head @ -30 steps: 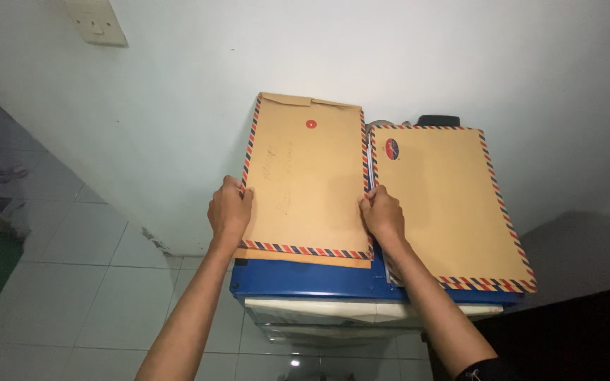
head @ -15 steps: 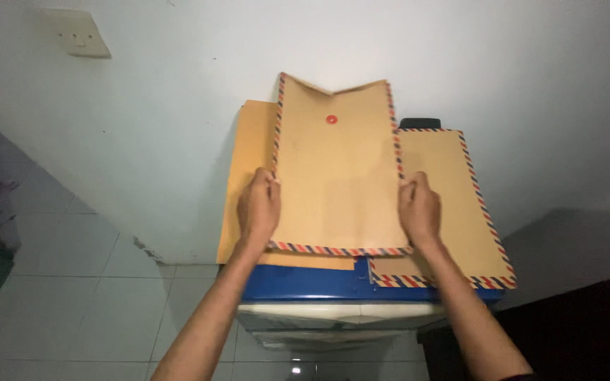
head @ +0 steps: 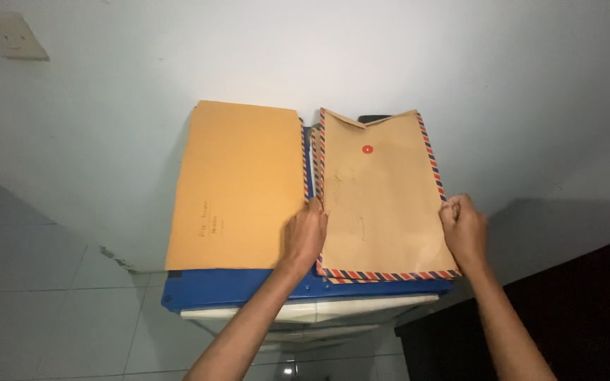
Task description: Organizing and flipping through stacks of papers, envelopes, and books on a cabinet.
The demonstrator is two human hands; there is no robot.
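- Left hand [head: 305, 236] pinches the striped envelope's [head: 379, 201] left edge.
- Right hand [head: 464, 229] grips its right edge.
- Envelope lies between both hands, on the blue top [head: 241, 289], beside a plain envelope [head: 238, 183].

Two envelopes lie side by side on the cabinet top [head: 234, 289], which stands against the wall [head: 305, 56]: the plain envelope [head: 238, 187] covers the left half and overhangs the left edge. The striped-edge envelope [head: 379, 201] lies over the right half, upon another envelope [head: 351, 280] that peeps out at the front edge. The left hand [head: 305, 236] rests at its left edge, the right hand [head: 464, 229] at its right edge.
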